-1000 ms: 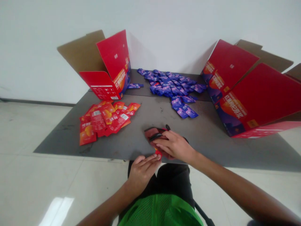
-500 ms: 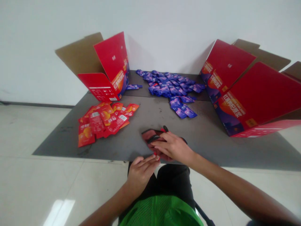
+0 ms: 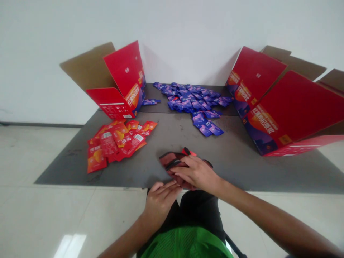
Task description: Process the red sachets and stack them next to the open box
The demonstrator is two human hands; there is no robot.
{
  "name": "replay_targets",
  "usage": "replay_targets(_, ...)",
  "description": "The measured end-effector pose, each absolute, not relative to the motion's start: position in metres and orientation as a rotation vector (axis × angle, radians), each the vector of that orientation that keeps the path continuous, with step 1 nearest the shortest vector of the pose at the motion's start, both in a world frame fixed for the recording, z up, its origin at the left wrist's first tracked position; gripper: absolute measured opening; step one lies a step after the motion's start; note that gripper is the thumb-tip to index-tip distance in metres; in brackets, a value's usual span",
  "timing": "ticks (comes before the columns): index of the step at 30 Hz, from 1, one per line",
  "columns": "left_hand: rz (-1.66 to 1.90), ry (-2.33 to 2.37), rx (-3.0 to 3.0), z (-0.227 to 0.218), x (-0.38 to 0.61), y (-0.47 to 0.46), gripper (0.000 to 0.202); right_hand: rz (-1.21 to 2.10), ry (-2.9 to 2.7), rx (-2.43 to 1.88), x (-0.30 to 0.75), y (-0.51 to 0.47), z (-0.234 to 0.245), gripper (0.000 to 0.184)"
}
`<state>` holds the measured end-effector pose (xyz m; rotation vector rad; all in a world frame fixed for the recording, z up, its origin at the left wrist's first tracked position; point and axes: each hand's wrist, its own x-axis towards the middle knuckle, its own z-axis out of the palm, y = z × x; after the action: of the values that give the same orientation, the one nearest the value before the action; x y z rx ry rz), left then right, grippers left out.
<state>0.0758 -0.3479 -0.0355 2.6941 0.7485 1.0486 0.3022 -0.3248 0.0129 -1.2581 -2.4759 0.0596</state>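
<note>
A dark red pouch [image 3: 168, 159] with a black strap lies on the grey mat [image 3: 242, 161] near its front edge. My right hand [image 3: 200, 173] rests on top of it, fingers curled over its near side and holding it. My left hand [image 3: 161, 199] is just in front, fingers stretched out together, their tips touching the pouch's near edge under my right fingers. A small bright red tip [image 3: 186, 151] sticks out behind my right hand.
Several red-orange sachets [image 3: 115, 141] lie spread at the left, several purple sachets [image 3: 190, 100] at the back middle. An open red carton [image 3: 120, 89] stands at the back left, two larger red cartons [image 3: 290, 114] at the right. White tiled floor surrounds the mat.
Both hands have stayed on the pouch. The small red bit seen between my fingertips is now covered by them. The view has tilted slightly.
</note>
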Motion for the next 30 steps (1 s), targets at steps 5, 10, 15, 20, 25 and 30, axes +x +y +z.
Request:
replay_targets(5, 1.025, 0.735, 2.719, -0.031, 0.076, -0.348, 0.034, -0.100, -2.357, -1.525, 0.349, -0.275, 0.021, 0.030)
replay_targets(10, 1.042, 0.755, 2.702, -0.031, 0.078, -0.349, 0.035, -0.139, -2.275, -1.445, 0.331, -0.300, 0.049, 0.034)
replay_targets(15, 1.006, 0.802, 2.701, -0.031, 0.078, -0.350, 0.036, 0.023, -2.495, -1.211, 0.296, -0.335, 0.021, 0.026)
replay_targets(20, 0.977, 0.764, 2.706, -0.031, 0.077, -0.351, 0.036, -0.071, -2.394, -1.490, 0.343, -0.281, 0.014, 0.030)
replay_targets(25, 1.015, 0.800, 2.684, -0.034, 0.079, -0.352, 0.034, -0.174, -2.256, -1.540, 0.350, -0.280, 0.044, 0.035)
replay_targets(30, 1.015, 0.834, 2.657, -0.036, 0.079, -0.354, 0.033, -0.029, -2.471, -1.211, 0.301, -0.329, 0.027, 0.031)
